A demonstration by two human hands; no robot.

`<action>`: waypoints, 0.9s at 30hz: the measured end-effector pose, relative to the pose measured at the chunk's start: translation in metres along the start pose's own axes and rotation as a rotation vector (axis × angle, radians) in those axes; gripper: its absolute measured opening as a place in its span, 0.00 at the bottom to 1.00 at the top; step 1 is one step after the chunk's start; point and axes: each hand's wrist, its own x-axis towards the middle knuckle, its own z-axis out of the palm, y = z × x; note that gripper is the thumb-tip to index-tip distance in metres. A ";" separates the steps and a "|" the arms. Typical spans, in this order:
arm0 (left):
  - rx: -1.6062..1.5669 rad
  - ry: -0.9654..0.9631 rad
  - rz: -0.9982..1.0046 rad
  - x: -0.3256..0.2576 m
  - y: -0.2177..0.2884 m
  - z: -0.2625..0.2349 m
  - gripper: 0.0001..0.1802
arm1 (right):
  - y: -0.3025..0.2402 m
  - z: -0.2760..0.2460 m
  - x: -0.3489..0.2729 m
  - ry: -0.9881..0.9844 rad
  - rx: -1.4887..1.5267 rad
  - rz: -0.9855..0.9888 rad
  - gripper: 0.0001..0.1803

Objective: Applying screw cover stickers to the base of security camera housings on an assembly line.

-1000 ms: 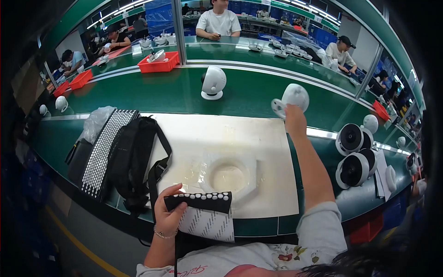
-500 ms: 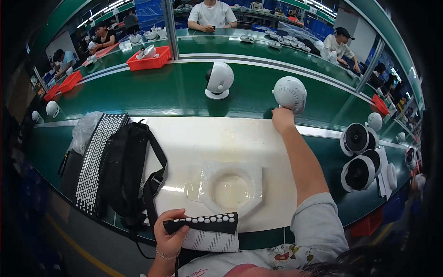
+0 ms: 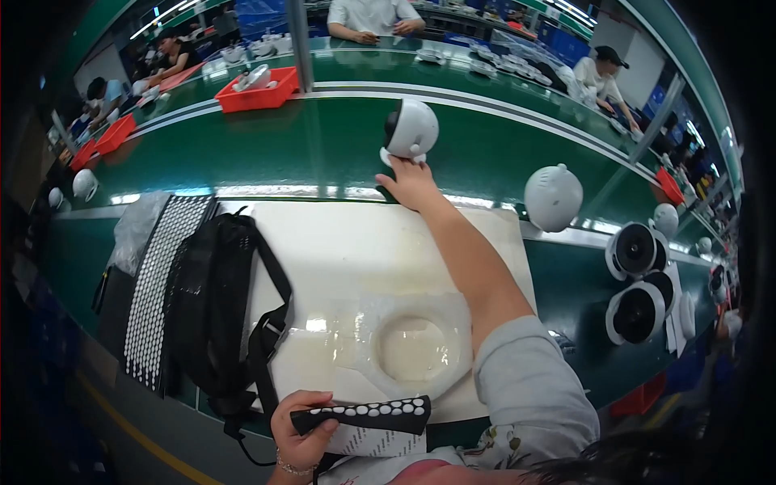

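At the far left a clear plastic bag (image 3: 133, 234) is lying beside a black strip dotted with white pads (image 3: 158, 299), and a black strapped bag (image 3: 222, 307) is resting partly on the white work mat (image 3: 339, 242). Near the lower edge the left hand (image 3: 301, 424) is closing around a shorter black strip of white pads (image 3: 364, 415), gripping its left end and keeping it level just off the mat's front edge. In the mat's middle a clear moulded tray with 1 round recess (image 3: 412, 347) is sitting unfilled.

The right hand (image 3: 414, 184) is reaching far across the mat, fingers curling under the base of a white dome camera (image 3: 411, 129) standing on the green conveyor belt (image 3: 307, 153); whether the grip is closed yet I cannot tell. To do this well, the fingers should be cupping the base rather than the dark lens face, lifting straight up so it is not tipping.

Further right, another white dome (image 3: 554, 196) is sitting on the belt, and 2 black-faced round units (image 3: 638, 279) are lying at the bench's edge.

Compared with half a second ago, the right hand has left the right-hand dome and swung left to the one with the dark lens.
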 end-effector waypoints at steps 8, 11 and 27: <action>0.054 0.091 0.054 -0.002 0.002 0.003 0.20 | 0.027 -0.011 -0.013 0.413 -0.062 -0.126 0.19; 0.021 0.124 0.007 -0.002 -0.002 0.003 0.16 | 0.029 -0.034 -0.027 0.493 -0.060 -0.238 0.12; -0.089 0.026 0.091 -0.002 -0.013 0.003 0.14 | -0.099 -0.186 -0.220 -0.103 0.942 0.072 0.20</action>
